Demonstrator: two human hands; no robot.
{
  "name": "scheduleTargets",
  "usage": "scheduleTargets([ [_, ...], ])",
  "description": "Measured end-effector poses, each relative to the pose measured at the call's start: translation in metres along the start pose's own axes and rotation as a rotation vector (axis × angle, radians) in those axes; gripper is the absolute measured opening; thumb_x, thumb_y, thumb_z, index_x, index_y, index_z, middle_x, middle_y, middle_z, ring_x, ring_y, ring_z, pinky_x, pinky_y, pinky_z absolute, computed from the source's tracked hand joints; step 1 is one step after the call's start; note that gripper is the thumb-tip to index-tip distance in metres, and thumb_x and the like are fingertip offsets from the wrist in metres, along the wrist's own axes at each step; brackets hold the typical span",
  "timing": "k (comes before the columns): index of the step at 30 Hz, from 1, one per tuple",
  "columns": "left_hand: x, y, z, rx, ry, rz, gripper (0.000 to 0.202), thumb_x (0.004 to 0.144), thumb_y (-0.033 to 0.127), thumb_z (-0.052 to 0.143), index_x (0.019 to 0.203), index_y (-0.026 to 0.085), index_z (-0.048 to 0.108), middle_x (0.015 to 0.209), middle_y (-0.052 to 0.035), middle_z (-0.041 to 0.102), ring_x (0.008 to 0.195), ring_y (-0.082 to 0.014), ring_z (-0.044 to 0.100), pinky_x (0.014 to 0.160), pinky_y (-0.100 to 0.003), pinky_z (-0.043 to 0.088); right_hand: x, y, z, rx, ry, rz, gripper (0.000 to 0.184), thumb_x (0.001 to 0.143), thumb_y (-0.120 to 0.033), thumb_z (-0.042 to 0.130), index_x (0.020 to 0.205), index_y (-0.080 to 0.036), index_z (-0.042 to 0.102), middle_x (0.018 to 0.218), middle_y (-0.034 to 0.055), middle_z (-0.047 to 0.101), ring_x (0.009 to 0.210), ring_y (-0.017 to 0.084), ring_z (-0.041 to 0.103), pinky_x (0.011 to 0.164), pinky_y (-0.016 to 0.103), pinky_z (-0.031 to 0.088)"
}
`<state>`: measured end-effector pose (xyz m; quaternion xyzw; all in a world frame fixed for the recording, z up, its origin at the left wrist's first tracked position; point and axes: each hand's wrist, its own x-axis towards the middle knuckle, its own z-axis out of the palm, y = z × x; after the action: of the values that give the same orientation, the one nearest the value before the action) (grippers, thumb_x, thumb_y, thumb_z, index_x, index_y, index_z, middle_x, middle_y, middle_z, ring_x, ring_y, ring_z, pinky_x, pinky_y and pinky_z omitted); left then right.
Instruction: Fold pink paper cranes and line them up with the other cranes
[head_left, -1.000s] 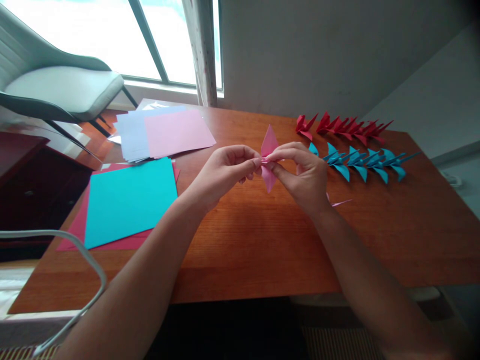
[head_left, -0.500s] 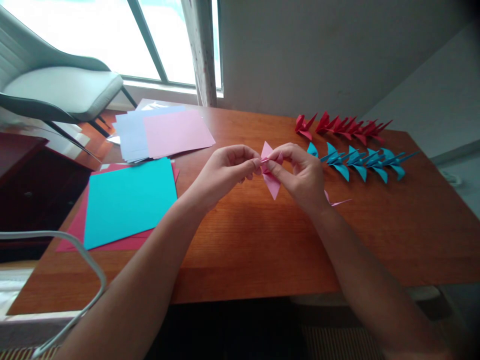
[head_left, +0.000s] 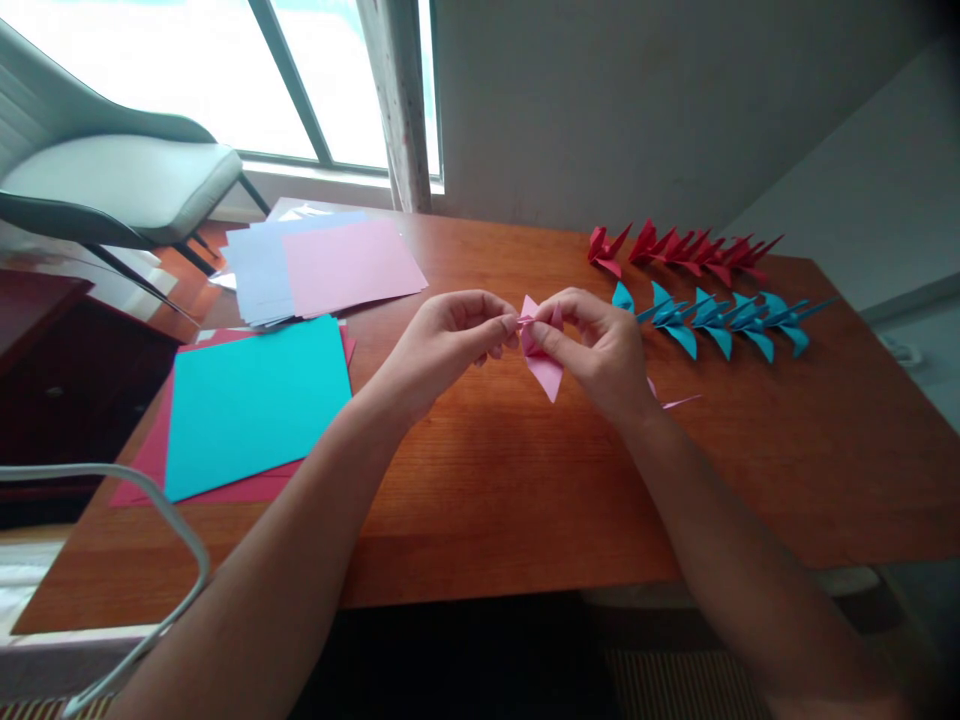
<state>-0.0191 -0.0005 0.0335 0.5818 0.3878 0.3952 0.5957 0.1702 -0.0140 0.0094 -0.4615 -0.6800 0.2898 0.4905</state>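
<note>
A pink origami crane [head_left: 545, 374] is held between my two hands above the middle of the table. My left hand [head_left: 466, 335] pinches its thin pointed end between thumb and forefinger. My right hand [head_left: 595, 338] grips its body from the right, hiding part of it, with one wing hanging down and another tip pointing up. Behind my right wrist lies another folded pink paper piece [head_left: 679, 402], mostly covered by the wrist.
Red paper cranes [head_left: 679, 248] and blue paper cranes [head_left: 709, 318] stand in rows at the back right. Turquoise sheets [head_left: 259, 405] lie over red ones at left, with pink and lavender sheets [head_left: 352, 262] behind. A white cable [head_left: 191, 540] loops at the lower left.
The pink crane's wings have shifted slightly, the upper tip now lower and the lower wing turned a little rightward. Both hands keep nearly the same pinch.
</note>
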Motion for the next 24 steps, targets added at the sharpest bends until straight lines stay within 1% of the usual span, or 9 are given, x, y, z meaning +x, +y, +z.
scheduleTargets([
  [6, -0.0001, 0.0012, 0.0004, 0.015, -0.006, 0.031, 0.012, 0.084, 0.026, 0.074, 0.081, 0.015, 0.070, 0.074, 0.0000, 0.065, 0.065, -0.0081, 0.054, 0.060, -0.020, 0.041, 0.0008, 0.0002, 0.0000, -0.006, 0.004, -0.009, 0.015, 0.087, -0.026, 0.070, 0.074, -0.023, 0.064, 0.077, -0.0003, 0.064, 0.079, 0.018, 0.060, 0.077, 0.036, 0.050],
  [9, -0.0005, 0.0008, -0.0005, 0.018, -0.013, 0.031, 0.014, 0.084, 0.028, 0.074, 0.082, 0.015, 0.070, 0.074, -0.0004, 0.066, 0.065, -0.0085, 0.054, 0.060, -0.020, 0.041, 0.0008, -0.0007, -0.0005, -0.008, 0.001, -0.033, 0.016, 0.086, -0.024, 0.070, 0.072, -0.023, 0.063, 0.077, -0.0004, 0.064, 0.078, 0.018, 0.059, 0.077, 0.036, 0.049],
  [13, 0.0002, -0.0001, -0.0015, 0.027, -0.027, 0.034, 0.018, 0.085, 0.032, 0.074, 0.081, 0.015, 0.070, 0.074, -0.0008, 0.065, 0.067, -0.0090, 0.054, 0.060, -0.021, 0.041, 0.0006, -0.0021, -0.0015, -0.009, -0.013, -0.026, 0.016, 0.086, -0.025, 0.070, 0.072, -0.023, 0.063, 0.077, -0.0004, 0.064, 0.079, 0.018, 0.059, 0.077, 0.036, 0.050],
  [24, -0.0001, 0.0002, -0.0004, 0.042, -0.004, 0.012, 0.020, 0.081, 0.034, 0.078, 0.079, 0.015, 0.071, 0.072, -0.0010, 0.065, 0.066, -0.0096, 0.054, 0.060, -0.021, 0.042, 0.0006, -0.0056, -0.0019, 0.020, -0.061, 0.008, 0.016, 0.087, -0.028, 0.070, 0.074, -0.023, 0.065, 0.078, 0.0004, 0.067, 0.080, 0.019, 0.062, 0.078, 0.036, 0.051],
])
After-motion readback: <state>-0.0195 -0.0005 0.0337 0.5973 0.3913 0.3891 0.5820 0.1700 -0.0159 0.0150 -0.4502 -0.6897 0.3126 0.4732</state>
